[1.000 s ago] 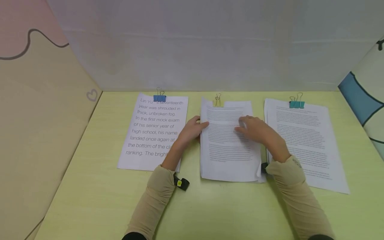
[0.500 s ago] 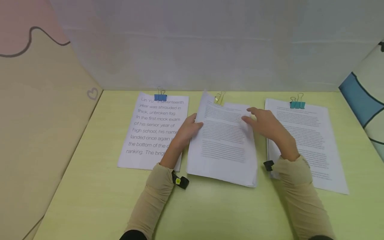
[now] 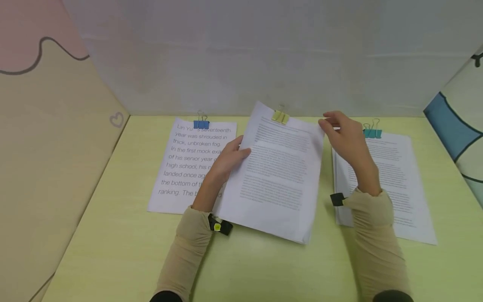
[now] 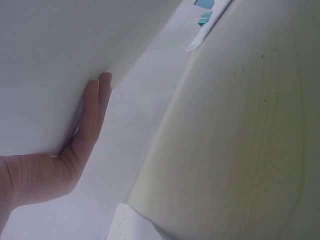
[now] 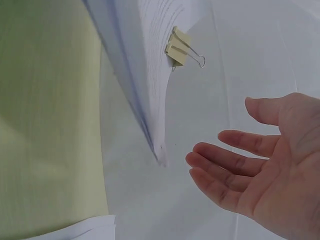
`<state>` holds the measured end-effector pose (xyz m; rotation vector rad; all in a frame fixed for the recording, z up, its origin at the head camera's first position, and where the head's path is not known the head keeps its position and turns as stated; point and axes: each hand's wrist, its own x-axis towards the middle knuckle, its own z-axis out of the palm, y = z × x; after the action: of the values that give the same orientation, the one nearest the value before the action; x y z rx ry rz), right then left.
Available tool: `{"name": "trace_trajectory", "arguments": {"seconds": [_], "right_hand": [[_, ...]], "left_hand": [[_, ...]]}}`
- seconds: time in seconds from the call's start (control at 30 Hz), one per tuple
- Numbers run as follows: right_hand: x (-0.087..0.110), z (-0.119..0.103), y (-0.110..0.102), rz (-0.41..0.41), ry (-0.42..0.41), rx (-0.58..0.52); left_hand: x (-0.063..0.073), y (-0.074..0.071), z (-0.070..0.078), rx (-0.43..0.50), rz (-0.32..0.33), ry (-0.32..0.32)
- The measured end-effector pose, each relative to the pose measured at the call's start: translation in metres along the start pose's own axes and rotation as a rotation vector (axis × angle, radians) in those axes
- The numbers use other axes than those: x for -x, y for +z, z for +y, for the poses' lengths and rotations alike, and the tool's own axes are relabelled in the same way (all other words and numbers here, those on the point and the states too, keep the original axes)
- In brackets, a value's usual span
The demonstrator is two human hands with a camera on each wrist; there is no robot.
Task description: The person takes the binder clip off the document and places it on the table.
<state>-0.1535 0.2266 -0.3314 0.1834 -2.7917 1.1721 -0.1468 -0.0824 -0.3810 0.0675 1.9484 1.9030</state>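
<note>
A stack of printed paper [image 3: 275,176] is raised off the table at a slant, with a yellow binder clip [image 3: 280,117] on its top edge. My left hand [image 3: 227,160] grips the stack's left edge, thumb on the front sheet; the left wrist view shows fingers [image 4: 90,110] supporting it from behind. My right hand [image 3: 345,136] hovers by the stack's upper right corner. In the right wrist view, its relaxed fingers [image 5: 225,170] stand apart from the paper, and the yellow clip [image 5: 179,47] shows with its wire handle sticking out.
On the left lies a large-print stack [image 3: 188,167] with a blue binder clip [image 3: 201,124], partly covered by the raised stack and left hand. A small-print stack [image 3: 396,188] with a teal clip [image 3: 372,133] lies right. A pale wall [image 3: 264,63] rises behind the table [image 3: 271,268].
The middle stack has come up off the table, tilting and shifting left with my left hand. My right hand has left its front sheet and moved up and right.
</note>
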Motion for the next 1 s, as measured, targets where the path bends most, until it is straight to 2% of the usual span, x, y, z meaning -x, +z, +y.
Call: {"name": "trace_trajectory", "arguments": {"seconds": [0.27,0.5,0.63,0.73,0.87,1.0], "right_hand": [[-0.005,-0.008,0.003,0.111,0.048,-0.030],[-0.010,-0.006,0.004,0.119,0.074,-0.034],[-0.012,-0.004,0.006,0.059,0.097,-0.047],[-0.014,-0.001,0.006,-0.037,0.114,-0.051],[-0.016,0.001,0.008,-0.147,0.097,-0.072],[-0.016,0.003,0.010,-0.195,0.047,-0.115]], "left_hand": [[0.001,0.003,-0.002,-0.044,-0.064,0.027],[0.001,0.006,-0.001,-0.105,-0.123,0.017],[0.002,0.008,0.001,-0.104,-0.145,0.020],[0.002,0.008,0.000,-0.110,-0.157,0.023],[0.002,0.009,-0.001,-0.142,-0.169,0.023],[0.001,0.009,-0.002,-0.161,-0.179,0.024]]}}
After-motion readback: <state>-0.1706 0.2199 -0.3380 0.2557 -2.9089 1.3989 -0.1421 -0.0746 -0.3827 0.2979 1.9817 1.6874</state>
